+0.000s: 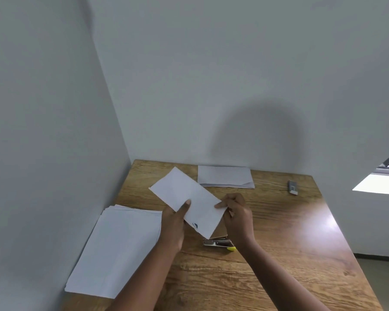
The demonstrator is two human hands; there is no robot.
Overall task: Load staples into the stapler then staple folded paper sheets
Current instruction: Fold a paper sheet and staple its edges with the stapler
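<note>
Grained wooden table [279, 232]; flat stack of white sheets [115, 250], lower left. At centre, left hand [174, 223] and right hand [237, 215] pinch a smooth folded paper [189, 198]. Metal stapler [218, 242], beneath, partly hidden; small staple box [292, 187], right, indistinct.

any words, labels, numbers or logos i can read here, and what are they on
No text can be read in this view.
Folded paper, held in both hands: a small blue mark near its lower edge, too blurred to read.
Small grey box at the table's far right: no legible label.
Stapler: no brand visible.
Paper stack and folded sheets: blank.
</note>
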